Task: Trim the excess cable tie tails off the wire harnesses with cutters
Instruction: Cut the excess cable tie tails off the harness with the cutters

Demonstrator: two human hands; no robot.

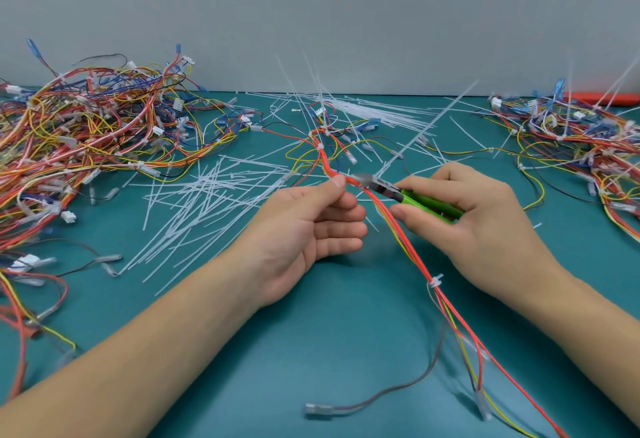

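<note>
**Cutters at the harness, mid-surface**

The left hand point(311, 226) pinches a red-and-yellow wire harness point(398, 229) between thumb and forefinger, its other fingers loosely curled beneath. The right hand point(467, 219) grips green-handled cutters point(408, 195), fingers wrapped round the handles, the blades touching the harness just beside the left thumb. A long cable tie tail point(426, 129) rises from that spot. A trimmed tie point(435, 281) sits lower on the bundle. Cut tails point(207, 202) litter the teal surface point(311, 351); harness piles lie left point(86, 132) and right point(581, 139).
</note>
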